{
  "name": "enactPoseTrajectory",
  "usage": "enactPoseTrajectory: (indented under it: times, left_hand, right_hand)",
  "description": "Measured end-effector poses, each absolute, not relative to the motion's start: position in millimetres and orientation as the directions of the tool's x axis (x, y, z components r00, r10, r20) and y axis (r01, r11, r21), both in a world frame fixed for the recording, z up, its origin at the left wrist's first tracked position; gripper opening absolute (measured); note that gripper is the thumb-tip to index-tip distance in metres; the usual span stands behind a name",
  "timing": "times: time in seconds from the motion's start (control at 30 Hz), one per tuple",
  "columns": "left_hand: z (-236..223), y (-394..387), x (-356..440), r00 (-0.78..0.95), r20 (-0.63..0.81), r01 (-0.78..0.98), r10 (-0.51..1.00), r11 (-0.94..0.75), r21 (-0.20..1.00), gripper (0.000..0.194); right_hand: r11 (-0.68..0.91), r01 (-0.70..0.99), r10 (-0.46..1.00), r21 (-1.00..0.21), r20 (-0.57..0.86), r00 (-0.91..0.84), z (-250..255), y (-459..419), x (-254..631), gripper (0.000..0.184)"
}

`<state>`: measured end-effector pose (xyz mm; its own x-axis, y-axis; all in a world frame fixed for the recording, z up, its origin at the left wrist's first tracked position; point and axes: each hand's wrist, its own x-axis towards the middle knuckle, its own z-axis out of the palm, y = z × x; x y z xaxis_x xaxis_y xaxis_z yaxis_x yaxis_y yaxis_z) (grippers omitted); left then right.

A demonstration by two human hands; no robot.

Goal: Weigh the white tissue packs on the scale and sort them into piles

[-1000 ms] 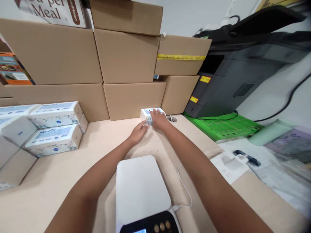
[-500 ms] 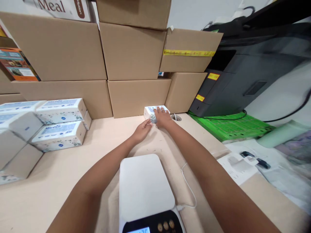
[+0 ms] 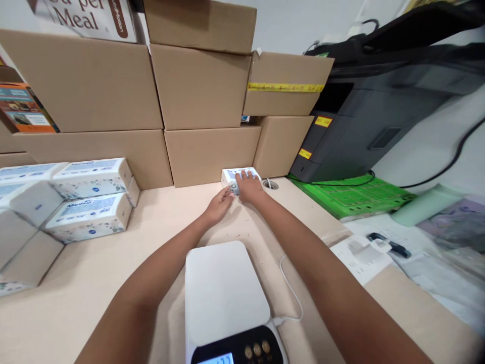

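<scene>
A small white tissue pack [image 3: 232, 176] lies on the beige table [image 3: 113, 263], against the cardboard boxes at the back. My right hand [image 3: 248, 186] rests on top of it with the fingers laid flat over it. My left hand [image 3: 219, 203] touches the pack's near left corner with its fingertips. Both arms reach out past a white kitchen scale [image 3: 223, 293] that stands close to me, its display lit.
Stacked cardboard boxes [image 3: 197, 86] wall the back. Several white tissue packs [image 3: 89, 199] are piled at the left. A dark printer [image 3: 379, 111] stands on a green mat [image 3: 352, 194] at the right, with papers and a black tool [image 3: 388, 245] nearer. The scale's white cable [image 3: 291, 288] trails right.
Both hands stay on the small pack. Only the view has shifted slightly; the scale's display is still lit.
</scene>
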<state>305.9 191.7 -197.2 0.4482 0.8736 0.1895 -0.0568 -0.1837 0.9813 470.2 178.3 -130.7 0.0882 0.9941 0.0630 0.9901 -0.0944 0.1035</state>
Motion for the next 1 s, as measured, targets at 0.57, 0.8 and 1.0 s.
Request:
enactPoseTrajectory:
  times: [0.57, 0.8, 1.0]
  left_hand:
    - [-188, 185, 306, 0.426, 0.141, -0.023, 0.894, -0.145, 0.989, 0.092]
    - [-190, 186, 309, 0.423, 0.149, -0.029, 0.894, -0.151, 0.988, 0.09]
    - [-191, 188, 313, 0.423, 0.142, -0.041, 0.895, -0.138, 0.99, 0.089]
  right_hand:
    - [-0.102, 0.989, 0.993, 0.105, 0.072, 0.095, -132, 168, 466, 0.096]
    - [-0.099, 0.99, 0.99, 0.1, 0.107, 0.089, -139, 169, 465, 0.097]
    - [-0.12, 0.988, 0.989, 0.096, 0.104, 0.11, -140, 166, 463, 0.1]
